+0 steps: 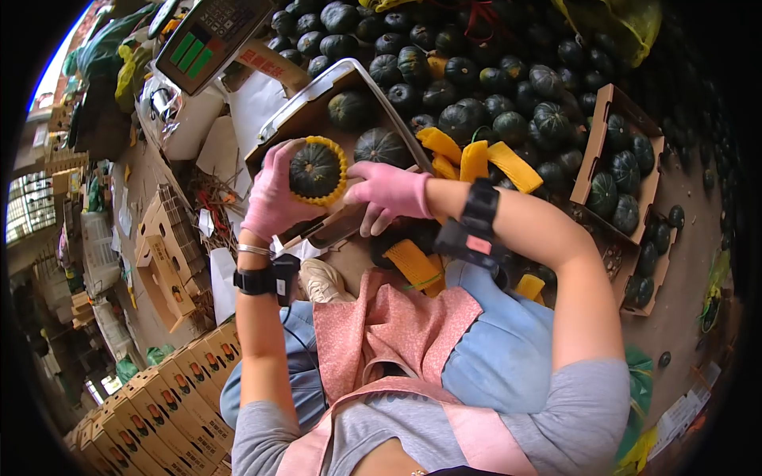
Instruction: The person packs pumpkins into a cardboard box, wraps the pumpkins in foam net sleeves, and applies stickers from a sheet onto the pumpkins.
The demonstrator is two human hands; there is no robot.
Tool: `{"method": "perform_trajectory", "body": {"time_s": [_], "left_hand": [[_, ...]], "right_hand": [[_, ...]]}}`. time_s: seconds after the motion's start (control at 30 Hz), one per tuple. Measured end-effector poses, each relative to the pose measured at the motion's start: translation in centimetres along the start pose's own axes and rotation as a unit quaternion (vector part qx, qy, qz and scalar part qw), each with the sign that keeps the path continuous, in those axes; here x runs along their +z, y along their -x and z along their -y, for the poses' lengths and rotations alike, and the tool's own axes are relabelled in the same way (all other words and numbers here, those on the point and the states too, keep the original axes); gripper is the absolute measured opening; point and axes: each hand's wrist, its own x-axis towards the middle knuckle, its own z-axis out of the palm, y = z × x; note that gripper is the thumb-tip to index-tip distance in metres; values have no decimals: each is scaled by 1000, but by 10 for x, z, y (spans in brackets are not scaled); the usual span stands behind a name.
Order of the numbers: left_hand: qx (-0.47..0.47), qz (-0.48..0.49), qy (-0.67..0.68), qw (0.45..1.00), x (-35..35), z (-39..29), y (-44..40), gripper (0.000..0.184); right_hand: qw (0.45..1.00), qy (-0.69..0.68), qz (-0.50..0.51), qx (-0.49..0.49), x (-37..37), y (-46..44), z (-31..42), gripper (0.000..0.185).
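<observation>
My left hand [274, 194], in a pink glove, is wrapped round the side of a dark green squash [314, 170]. A yellow foam net [343, 168] rings this squash, its scalloped edge standing up around it. Close to the ring's right side is my right hand [390, 190], also gloved in pink. Its fingers are spread and nothing shows in them; whether a fingertip touches the net I cannot tell. Beneath both hands lies an open carton [390, 103] with a pale rim. Inside it sit two squashes, one at the back [348, 110] and one at the right [380, 149].
A large pile of squashes [508, 103] spreads beyond the carton. Folded yellow foam nets [476, 161] lie right of it, more [417, 266] by my knees. A digital scale [202, 44] stands upper left. Filled cartons [595, 151] are at right, stacked flat cartons [159, 404] lower left.
</observation>
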Motion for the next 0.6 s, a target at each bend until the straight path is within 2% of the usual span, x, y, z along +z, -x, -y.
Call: {"method": "perform_trajectory", "body": {"time_s": [0.07,0.13,0.17,0.2,0.23,0.27,0.3,0.33,0.37,0.4,0.43,0.47,0.5,0.53,0.6], "left_hand": [[5,75,-90,993,3,25,-7,103],[-14,97,-124,987,35,50,-2,112],[-42,117,-221,967,47,50,0,120],[-79,120,-181,973,51,48,-2,123],[-102,139,-203,964,51,44,-5,124],[-126,156,-224,954,50,38,-7,125],[-142,177,-284,932,48,30,-9,125],[-171,218,-341,898,36,4,-16,120],[-173,197,-340,903,29,-13,-18,112],[-175,176,-339,907,27,-25,-15,104],[-117,71,-282,949,31,-32,-6,83],[-62,-47,-165,983,39,-44,-3,61],[-61,-106,23,992,48,-60,2,39],[-114,-54,148,981,53,-86,8,29],[-86,-3,240,967,82,-118,16,33]], "right_hand": [[988,29,122,87,-23,-24,1,65],[980,199,20,12,-21,3,10,52],[959,272,-47,-61,-25,17,11,38],[865,412,-196,-212,-42,20,2,24],[727,530,-352,-257,-61,26,-7,20],[618,585,-426,-308,-77,39,-11,16],[541,666,-435,-273,-99,44,-18,17],[509,727,-408,-214,-113,49,-27,18],[482,764,-394,-169,-133,44,-48,18],[507,798,-314,-83,-133,54,-47,19],[500,806,-304,-90,-133,63,-45,20],[495,813,-290,-97,-130,69,-43,21],[503,798,-306,-129,-115,79,-33,21],[511,783,-317,-161,-97,91,-22,21],[606,658,-349,-278,-65,100,-13,21]]}}
